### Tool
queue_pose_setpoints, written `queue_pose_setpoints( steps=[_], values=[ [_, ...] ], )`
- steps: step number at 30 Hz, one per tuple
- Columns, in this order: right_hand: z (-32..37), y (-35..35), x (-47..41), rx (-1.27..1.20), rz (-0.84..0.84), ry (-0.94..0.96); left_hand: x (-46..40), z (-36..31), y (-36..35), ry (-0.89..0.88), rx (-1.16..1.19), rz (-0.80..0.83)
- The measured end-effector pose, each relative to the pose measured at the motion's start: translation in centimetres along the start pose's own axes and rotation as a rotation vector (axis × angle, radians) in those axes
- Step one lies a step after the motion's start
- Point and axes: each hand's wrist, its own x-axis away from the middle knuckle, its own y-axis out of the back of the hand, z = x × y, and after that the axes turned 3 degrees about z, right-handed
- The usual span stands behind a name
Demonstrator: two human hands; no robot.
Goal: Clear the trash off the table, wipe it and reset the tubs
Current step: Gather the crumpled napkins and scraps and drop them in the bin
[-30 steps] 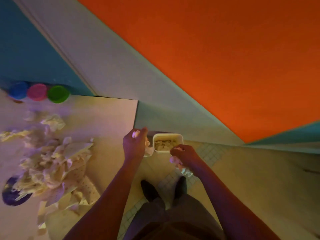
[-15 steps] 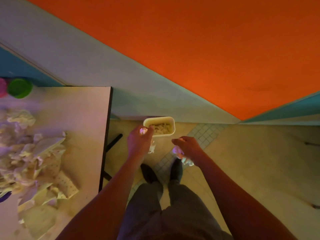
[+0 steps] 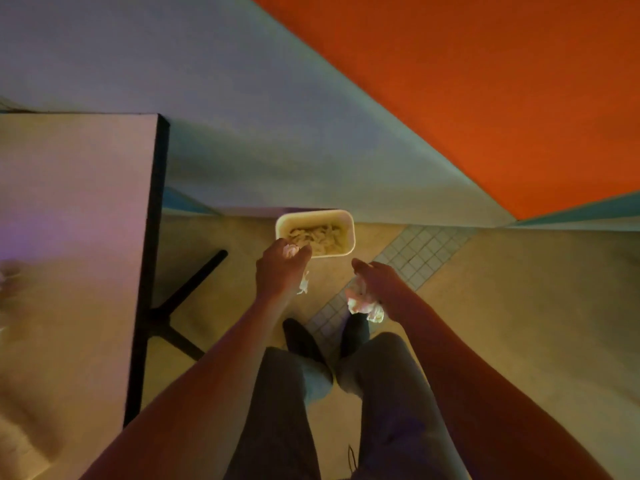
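Trash being carried to the bin

Crumpled paper [image 3: 363,301] is gripped in the right hand [image 3: 381,284] and more in the left hand [image 3: 282,271], above the part-filled bin [image 3: 348,233]; scraps remain on the table [image 3: 76,209], so wiping seems pending.

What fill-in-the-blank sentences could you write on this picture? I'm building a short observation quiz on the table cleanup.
1. The cream rectangular plastic bin stands on the ____.
2. The left hand holds crumpled white paper over the bin's near ____ corner.
3. The right hand holds a wad of crumpled paper above the person's dark ____.
4. The bin already contains crumpled ____.

Missing words: floor; left; shoes; paper
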Motion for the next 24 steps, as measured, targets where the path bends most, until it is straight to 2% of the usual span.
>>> queue_pose_setpoints(
  steps=[4, 8, 11, 13, 14, 15, 17, 18, 21, 24],
  values=[
    [-0.8, -1.8, -7.8, -0.032, 0.007, 0.012, -5.5, 3.5, -3.5, -0.003, -0.034, 0.087],
    [-0.6, -4.0, -16.4, -0.009, -0.014, 0.122, -11.9, 6.2, -7.2, -0.035, -0.052, 0.137],
    [-0.5, -5.7, -22.5, 0.153, -0.058, 0.320, -16.6, 7.8, -10.0, -0.091, -0.010, 0.095],
    [-0.6, -6.9, -25.8, 0.283, -0.186, 0.516, -19.4, 9.0, -11.8, -0.124, 0.051, 0.047],
    [-0.7, -7.2, -27.3, 0.420, -0.046, 0.511, -20.7, 9.6, -12.6, -0.133, 0.062, 0.037],
    [-1.1, -7.5, -29.0, 0.588, -0.078, 0.621, -22.2, 10.5, -13.6, -0.147, 0.071, 0.034],
    [-1.3, -8.7, -30.4, 0.718, 0.000, 0.546, -24.9, 12.4, -15.6, -0.154, 0.010, 0.082],
    [-1.6, -9.0, -31.6, 0.691, -0.003, 0.513, -26.0, 13.2, -16.4, -0.148, -0.042, 0.121],
    [-3.1, -9.5, -35.6, 0.907, 0.007, 0.479, -28.8, 15.8, -18.6, -0.170, -0.178, 0.202],
    [-4.0, -10.1, -38.5, 0.970, 0.012, 0.415, -31.2, 18.2, -20.8, -0.170, -0.391, 0.297]
  ],
)
